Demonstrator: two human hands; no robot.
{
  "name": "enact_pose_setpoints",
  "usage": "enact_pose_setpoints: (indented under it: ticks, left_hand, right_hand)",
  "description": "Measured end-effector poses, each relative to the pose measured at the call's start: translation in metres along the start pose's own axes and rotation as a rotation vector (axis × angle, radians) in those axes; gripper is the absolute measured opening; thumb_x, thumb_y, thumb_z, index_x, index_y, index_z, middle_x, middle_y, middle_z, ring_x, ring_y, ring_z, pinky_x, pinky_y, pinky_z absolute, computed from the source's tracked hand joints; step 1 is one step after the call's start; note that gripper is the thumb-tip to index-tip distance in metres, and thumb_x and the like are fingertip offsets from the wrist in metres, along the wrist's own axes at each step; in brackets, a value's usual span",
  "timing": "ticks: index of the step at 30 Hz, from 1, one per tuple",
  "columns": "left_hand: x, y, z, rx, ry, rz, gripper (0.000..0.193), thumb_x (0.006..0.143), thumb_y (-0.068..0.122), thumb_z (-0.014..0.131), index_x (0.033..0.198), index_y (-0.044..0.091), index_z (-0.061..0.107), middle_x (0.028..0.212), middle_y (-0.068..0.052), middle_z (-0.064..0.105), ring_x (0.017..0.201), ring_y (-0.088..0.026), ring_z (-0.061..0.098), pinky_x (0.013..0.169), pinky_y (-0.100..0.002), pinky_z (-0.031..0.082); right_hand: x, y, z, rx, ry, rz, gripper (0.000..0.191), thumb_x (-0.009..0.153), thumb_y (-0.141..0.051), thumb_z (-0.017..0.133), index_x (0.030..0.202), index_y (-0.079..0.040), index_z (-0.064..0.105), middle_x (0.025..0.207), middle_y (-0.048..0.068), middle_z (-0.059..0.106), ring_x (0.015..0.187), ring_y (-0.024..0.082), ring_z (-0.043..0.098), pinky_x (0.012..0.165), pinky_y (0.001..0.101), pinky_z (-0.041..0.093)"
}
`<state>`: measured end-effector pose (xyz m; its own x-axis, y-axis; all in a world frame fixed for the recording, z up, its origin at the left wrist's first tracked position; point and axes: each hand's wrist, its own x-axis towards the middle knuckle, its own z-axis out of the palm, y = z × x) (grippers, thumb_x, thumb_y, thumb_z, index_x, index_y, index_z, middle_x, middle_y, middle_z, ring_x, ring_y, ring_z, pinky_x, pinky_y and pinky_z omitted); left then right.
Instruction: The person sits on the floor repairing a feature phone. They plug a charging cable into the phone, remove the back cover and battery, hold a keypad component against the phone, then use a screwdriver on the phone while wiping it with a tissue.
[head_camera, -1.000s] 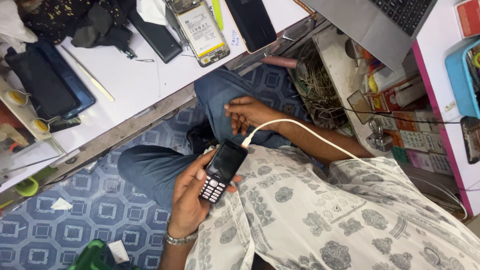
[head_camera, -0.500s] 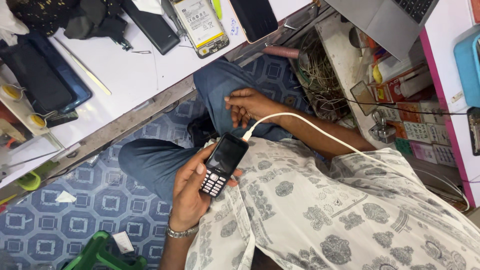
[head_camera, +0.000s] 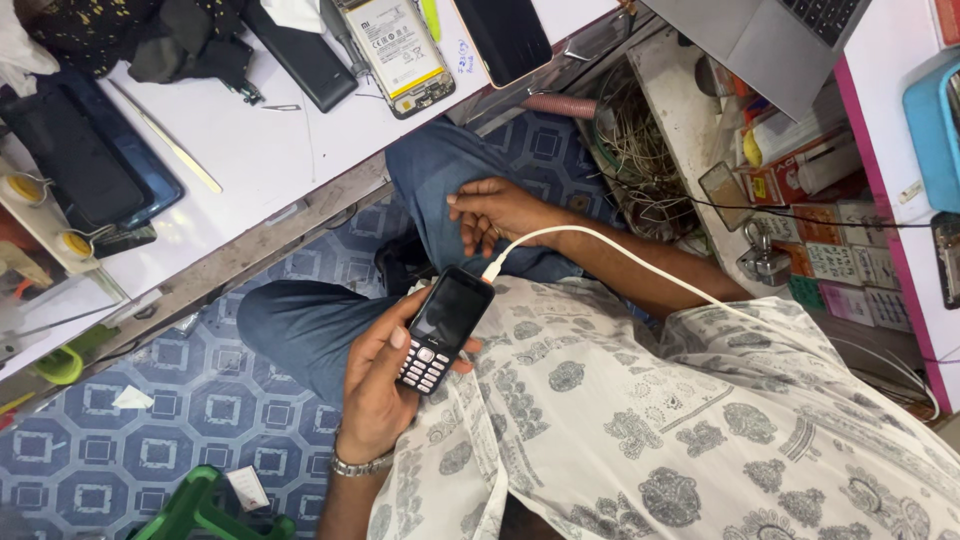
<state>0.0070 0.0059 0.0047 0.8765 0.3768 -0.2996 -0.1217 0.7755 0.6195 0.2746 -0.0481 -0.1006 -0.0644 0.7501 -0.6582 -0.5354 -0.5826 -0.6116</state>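
Left hand (head_camera: 375, 385) grips a keypad phone (head_camera: 445, 328) with white cable (head_camera: 600, 245); right hand (head_camera: 495, 212) rests slack on knee (head_camera: 440, 170)

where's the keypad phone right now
In the head view, the keypad phone sits just left of centre, held in one hand over the lap, with a white cable plugged into its top end. The other hand rests on the knee just above it.

We count one black keypad phone (head_camera: 444, 327) with one white cable (head_camera: 640, 262) plugged into it, and two hands: the left hand (head_camera: 378, 385) and the right hand (head_camera: 497, 212). On the white bench (head_camera: 270, 150) we count one opened smartphone (head_camera: 396, 45), one dark smartphone (head_camera: 503, 38) and one laptop (head_camera: 770, 35). We count one padlock (head_camera: 762, 262) and one wristwatch (head_camera: 362, 464).
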Motion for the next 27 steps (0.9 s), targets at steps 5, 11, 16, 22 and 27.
enact_pose_setpoints:
  ticks: [5, 11, 16, 22, 27]
  left_hand:
    - [-0.003, -0.004, -0.001, 0.011, 0.013, 0.005, 0.056, 0.111, 0.026, 0.043, 0.15, -0.014, 0.04, 0.131, -0.034, 0.064, 0.104, -0.042, 0.074, 0.083, -0.045, 0.065]
    - [-0.001, -0.009, 0.0, -0.001, 0.007, 0.005, 0.056, 0.111, 0.025, 0.043, 0.151, -0.014, 0.04, 0.129, -0.035, 0.064, 0.105, -0.043, 0.073, 0.083, -0.046, 0.065]
    - [-0.001, -0.011, 0.003, -0.011, 0.02, 0.005, 0.054, 0.11, 0.022, 0.043, 0.15, -0.014, 0.04, 0.129, -0.035, 0.064, 0.105, -0.044, 0.073, 0.084, -0.047, 0.065]
    - [0.002, -0.012, 0.011, -0.001, 0.044, -0.008, 0.054, 0.11, 0.021, 0.043, 0.15, -0.015, 0.04, 0.128, -0.035, 0.064, 0.104, -0.045, 0.073, 0.083, -0.048, 0.065]
    - [0.003, -0.011, 0.018, -0.004, 0.052, -0.024, 0.055, 0.109, 0.022, 0.042, 0.15, -0.016, 0.039, 0.129, -0.034, 0.064, 0.104, -0.045, 0.073, 0.084, -0.047, 0.064]
  right_hand:
    - [0.0, 0.002, 0.001, 0.013, -0.013, 0.0, 0.03, 0.105, -0.029, 0.057, 0.101, 0.001, 0.059, 0.069, 0.014, 0.069, 0.06, 0.022, 0.073, 0.043, 0.0295, 0.054]
    - [-0.004, 0.003, -0.002, 0.013, -0.008, -0.01, 0.03, 0.105, -0.029, 0.057, 0.1, 0.001, 0.059, 0.069, 0.014, 0.069, 0.06, 0.023, 0.073, 0.044, 0.0293, 0.054]
    - [-0.008, 0.001, -0.005, 0.004, -0.021, -0.026, 0.031, 0.105, -0.03, 0.057, 0.101, 0.0, 0.06, 0.069, 0.014, 0.069, 0.061, 0.023, 0.073, 0.045, 0.0297, 0.054]
    - [-0.014, 0.0, -0.011, 0.011, -0.029, -0.038, 0.031, 0.105, -0.031, 0.057, 0.1, 0.0, 0.06, 0.069, 0.014, 0.069, 0.06, 0.023, 0.073, 0.044, 0.0302, 0.054]
    - [-0.019, -0.002, -0.014, 0.019, -0.054, -0.05, 0.032, 0.105, -0.031, 0.058, 0.1, 0.0, 0.06, 0.069, 0.014, 0.07, 0.06, 0.023, 0.073, 0.044, 0.03, 0.054]
